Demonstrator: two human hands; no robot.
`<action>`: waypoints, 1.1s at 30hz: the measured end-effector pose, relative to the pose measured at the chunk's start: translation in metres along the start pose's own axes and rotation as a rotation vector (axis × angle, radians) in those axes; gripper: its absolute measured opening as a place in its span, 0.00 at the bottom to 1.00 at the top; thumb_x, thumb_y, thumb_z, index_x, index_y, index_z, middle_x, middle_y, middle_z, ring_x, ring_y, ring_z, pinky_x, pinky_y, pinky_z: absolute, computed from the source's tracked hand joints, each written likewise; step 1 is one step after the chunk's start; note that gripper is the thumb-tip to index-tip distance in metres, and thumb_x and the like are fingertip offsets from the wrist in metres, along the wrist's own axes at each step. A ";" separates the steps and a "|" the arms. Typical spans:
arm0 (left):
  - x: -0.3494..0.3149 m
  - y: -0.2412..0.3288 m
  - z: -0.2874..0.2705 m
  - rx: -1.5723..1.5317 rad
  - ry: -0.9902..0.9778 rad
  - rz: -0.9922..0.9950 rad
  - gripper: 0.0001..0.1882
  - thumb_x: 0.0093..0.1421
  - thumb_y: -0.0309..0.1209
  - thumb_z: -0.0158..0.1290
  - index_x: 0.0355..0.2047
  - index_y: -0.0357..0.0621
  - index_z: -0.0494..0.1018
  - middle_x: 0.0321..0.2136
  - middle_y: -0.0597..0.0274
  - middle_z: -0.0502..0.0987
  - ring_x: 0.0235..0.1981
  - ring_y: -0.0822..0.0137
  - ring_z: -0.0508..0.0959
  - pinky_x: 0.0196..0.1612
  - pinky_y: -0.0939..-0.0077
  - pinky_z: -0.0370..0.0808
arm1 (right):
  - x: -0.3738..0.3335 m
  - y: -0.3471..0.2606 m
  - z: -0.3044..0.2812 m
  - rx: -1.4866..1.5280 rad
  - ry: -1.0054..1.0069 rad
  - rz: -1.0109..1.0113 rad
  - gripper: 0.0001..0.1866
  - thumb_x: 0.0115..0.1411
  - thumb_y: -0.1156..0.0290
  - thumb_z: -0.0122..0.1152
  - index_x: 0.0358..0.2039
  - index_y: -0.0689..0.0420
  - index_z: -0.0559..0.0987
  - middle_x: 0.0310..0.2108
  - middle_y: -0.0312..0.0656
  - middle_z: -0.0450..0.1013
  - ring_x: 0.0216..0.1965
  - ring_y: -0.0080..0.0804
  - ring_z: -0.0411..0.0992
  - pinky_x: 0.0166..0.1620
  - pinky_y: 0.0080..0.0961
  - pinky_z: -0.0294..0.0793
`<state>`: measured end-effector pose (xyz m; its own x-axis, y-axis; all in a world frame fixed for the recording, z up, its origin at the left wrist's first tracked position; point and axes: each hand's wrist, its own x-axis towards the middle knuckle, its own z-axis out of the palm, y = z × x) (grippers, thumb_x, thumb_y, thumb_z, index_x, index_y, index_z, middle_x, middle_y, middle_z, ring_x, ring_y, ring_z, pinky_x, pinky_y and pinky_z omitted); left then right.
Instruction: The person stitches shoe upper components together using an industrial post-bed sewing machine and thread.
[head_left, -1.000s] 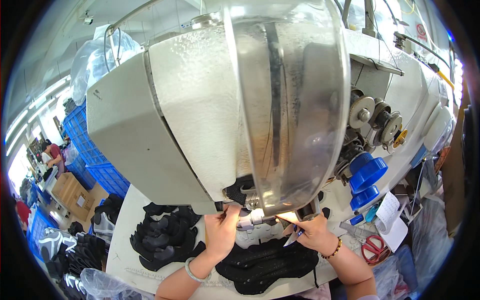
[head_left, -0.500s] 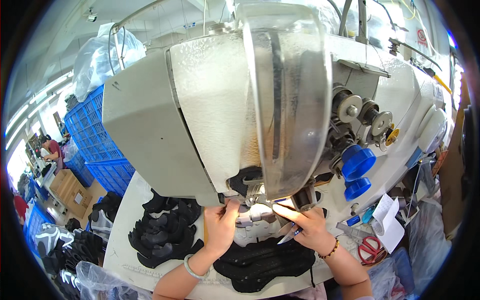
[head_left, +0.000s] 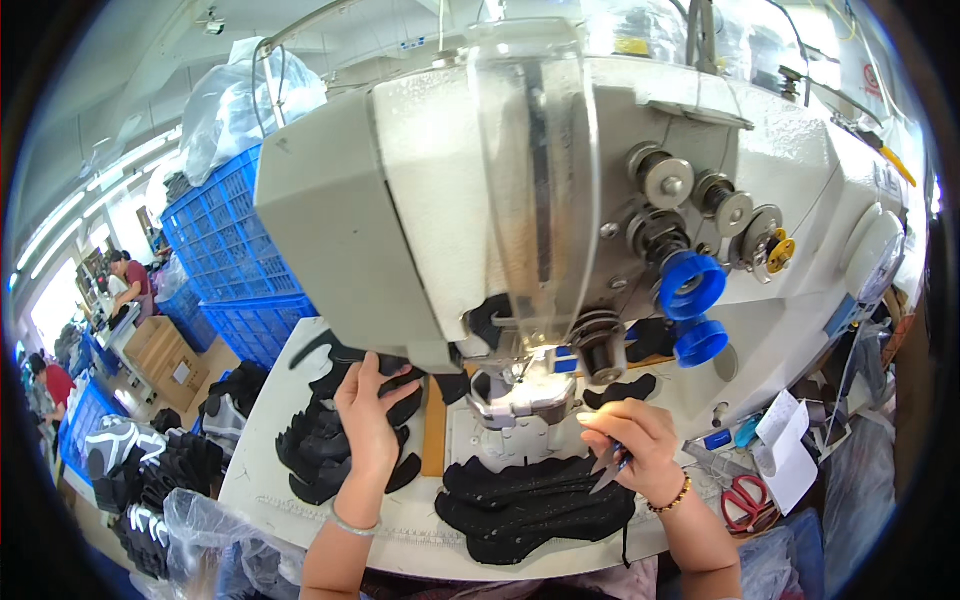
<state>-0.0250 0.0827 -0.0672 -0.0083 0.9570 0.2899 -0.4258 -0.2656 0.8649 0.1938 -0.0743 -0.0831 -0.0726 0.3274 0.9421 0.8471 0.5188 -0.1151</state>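
My left hand grips a curved black fabric piece above the left side of the table, next to a pile of black fabric pieces. Some of its fingers are spread, and the piece partly hides behind them. Small thread snips lie in my right hand, blades pointing down and toward the left. That hand stays right of the sewing machine's lit metal arm. A stack of black fabric pieces lies nearest me, below the needle area. One small black piece rests behind my right hand.
The sewing machine head fills the upper middle, with blue knobs on its right. Red-handled scissors and paper lie at right. Blue crates stand at left. Two people work far off to the left.
My left hand has gone left from the needle area, carrying a black piece to the pile. My right hand has drawn back slightly from the needle, still holding the snips. The view has shifted.
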 end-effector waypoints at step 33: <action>-0.135 0.001 -0.008 -0.272 -0.055 -0.112 0.06 0.58 0.18 0.51 0.37 0.33 0.70 0.32 0.55 0.77 0.29 0.67 0.77 0.35 0.75 0.73 | -0.014 -0.077 0.049 0.069 -0.232 0.239 0.18 0.51 0.68 0.67 0.41 0.59 0.75 0.23 0.39 0.69 0.18 0.31 0.69 0.20 0.24 0.65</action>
<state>-0.0319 -0.0463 -0.1085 0.0986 0.9689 0.2270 -0.6484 -0.1105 0.7532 0.1039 -0.0802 -0.1024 -0.0008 0.6126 0.7904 0.8177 0.4553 -0.3521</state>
